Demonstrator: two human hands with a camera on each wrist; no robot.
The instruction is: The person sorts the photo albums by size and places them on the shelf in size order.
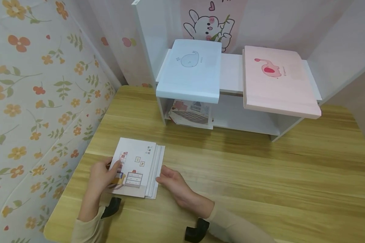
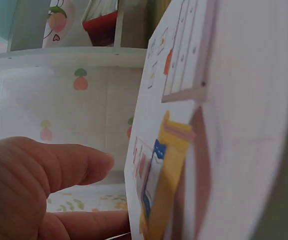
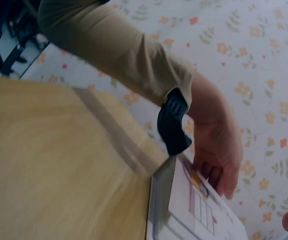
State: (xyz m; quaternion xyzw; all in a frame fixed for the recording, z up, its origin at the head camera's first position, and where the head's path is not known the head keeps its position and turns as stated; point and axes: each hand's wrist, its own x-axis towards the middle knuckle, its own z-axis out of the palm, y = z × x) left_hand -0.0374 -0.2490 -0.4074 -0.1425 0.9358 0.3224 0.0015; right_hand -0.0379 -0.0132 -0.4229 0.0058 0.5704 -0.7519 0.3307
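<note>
A stack of thin notebooks (image 1: 137, 162) lies at the left of the table, its white top cover printed with a drawn dresser and picture frames. The lower ones stick out a little at the right. My left hand (image 1: 101, 175) is at the stack's left edge. In the left wrist view, its thumb (image 2: 91, 162) stands off the cover (image 2: 184, 120) and a finger touches the edge. My right hand (image 1: 182, 189) is by the right edge, thumb and fingers loosely bent, gripping nothing. In the right wrist view, the left hand (image 3: 219, 145) is beside the stack (image 3: 199, 210).
Behind the stack stands a white shelf (image 1: 246, 119). A blue whale book (image 1: 190, 74) and a pink elephant book (image 1: 276, 79) lie on top, jutting over the front. Another printed book (image 1: 191, 113) sits in the lower compartment. A floral curtain (image 1: 42, 101) borders the table's left.
</note>
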